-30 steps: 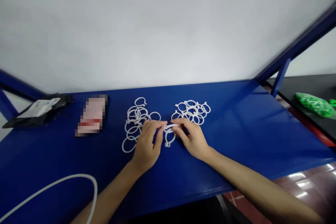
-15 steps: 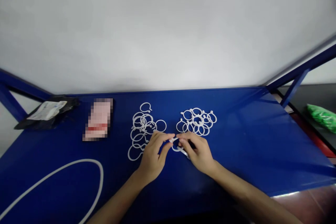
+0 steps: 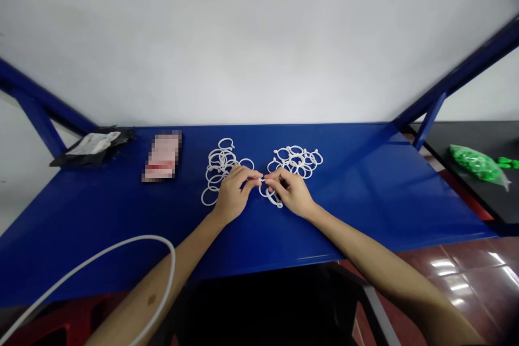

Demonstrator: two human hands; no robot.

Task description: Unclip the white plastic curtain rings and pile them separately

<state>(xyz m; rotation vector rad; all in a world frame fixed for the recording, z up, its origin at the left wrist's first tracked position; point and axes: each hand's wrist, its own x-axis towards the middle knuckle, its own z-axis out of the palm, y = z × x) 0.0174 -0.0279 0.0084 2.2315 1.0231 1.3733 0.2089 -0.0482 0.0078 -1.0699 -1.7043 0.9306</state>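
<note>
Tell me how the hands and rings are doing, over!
Left hand and right hand: fingertips pinching rings. Left pile, right pile: more rings, beyond hands. Cord crosses left forearm in view; touching, can't tell.

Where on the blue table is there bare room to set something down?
Bare: right of the right ring pile, to the right edge of the table; and between the pixelated item and the white cord. Crowded: the middle, with the left ring pile, left hand, right hand and the rings they pinch.

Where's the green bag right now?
Far right of the head view: the green bag lies on a black surface past the blue table, beside some small green items.
</note>
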